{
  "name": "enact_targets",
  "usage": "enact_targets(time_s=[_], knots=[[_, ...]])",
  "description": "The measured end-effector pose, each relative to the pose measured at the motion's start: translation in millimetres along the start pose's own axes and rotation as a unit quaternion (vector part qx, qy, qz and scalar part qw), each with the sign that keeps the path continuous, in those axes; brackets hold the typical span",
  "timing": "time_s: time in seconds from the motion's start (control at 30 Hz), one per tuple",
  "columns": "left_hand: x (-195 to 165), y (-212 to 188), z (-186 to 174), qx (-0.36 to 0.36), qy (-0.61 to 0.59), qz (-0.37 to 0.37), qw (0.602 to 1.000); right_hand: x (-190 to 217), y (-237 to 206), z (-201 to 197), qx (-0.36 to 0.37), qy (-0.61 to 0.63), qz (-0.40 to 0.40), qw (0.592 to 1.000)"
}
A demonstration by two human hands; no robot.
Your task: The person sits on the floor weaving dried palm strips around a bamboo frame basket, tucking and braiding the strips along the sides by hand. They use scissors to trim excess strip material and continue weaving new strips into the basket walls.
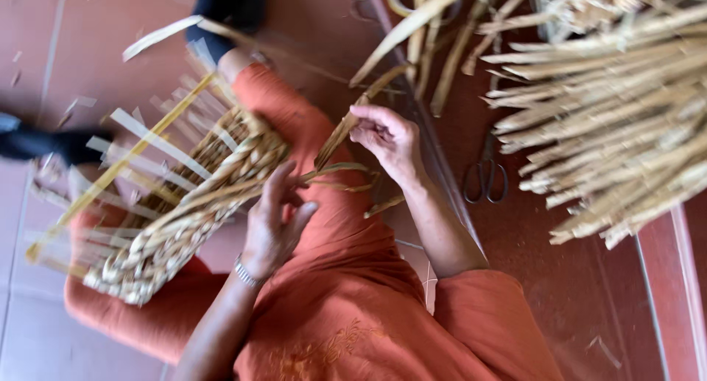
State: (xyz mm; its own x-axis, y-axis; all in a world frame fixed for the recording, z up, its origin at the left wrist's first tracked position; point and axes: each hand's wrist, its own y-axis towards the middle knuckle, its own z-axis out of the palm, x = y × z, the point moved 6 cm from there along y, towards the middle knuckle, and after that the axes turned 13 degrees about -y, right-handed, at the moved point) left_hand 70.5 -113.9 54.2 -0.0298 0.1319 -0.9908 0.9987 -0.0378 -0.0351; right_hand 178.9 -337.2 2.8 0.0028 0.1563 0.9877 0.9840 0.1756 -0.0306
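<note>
Two hands busy: left hand (271, 222) fingers spread, pressing half-woven basket (184, 211); right hand (387, 138) pinching loose strand (340, 134). Lower wall woven, uprights still bare, reed pile (618, 108) waiting.

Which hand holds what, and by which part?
Right hand pinches a dry fibre strand near its upper end. Left hand rests on the woven basket rim; grip unclear.

Reddish-brown tiled floor (88, 42) fills the scene, pale grout lines crossing at ten o'clock. Small straw scraps (81, 102) scatter there. At three o'clock lies a big bundle of dried reeds (618, 123), dark scissors (486, 176) just beside it. Soft, even daylight, no hard shadows.
</note>
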Motion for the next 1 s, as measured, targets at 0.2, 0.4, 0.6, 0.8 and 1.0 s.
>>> enact_targets(time_s=[0.2,0.4,0.6,0.8,1.0], knots=[[9,-24,-32,-0.141,-0.018,0.073,0.987,97,-19,77,0.038,-0.324,-0.281,0.903],[29,-65,-72,-0.239,-0.037,0.038,0.969,131,-45,169,0.159,-0.331,-0.439,0.82],[29,-106,-131,-0.311,0.065,0.034,0.947,113,-26,210,0.232,-0.326,-0.386,0.831],[39,-115,-198,-0.363,0.118,0.02,0.924,112,-14,239,0.239,-0.319,-0.373,0.838],[33,-95,-193,-0.29,0.215,0.08,0.929,111,-17,279,0.269,-0.294,-0.351,0.847]])
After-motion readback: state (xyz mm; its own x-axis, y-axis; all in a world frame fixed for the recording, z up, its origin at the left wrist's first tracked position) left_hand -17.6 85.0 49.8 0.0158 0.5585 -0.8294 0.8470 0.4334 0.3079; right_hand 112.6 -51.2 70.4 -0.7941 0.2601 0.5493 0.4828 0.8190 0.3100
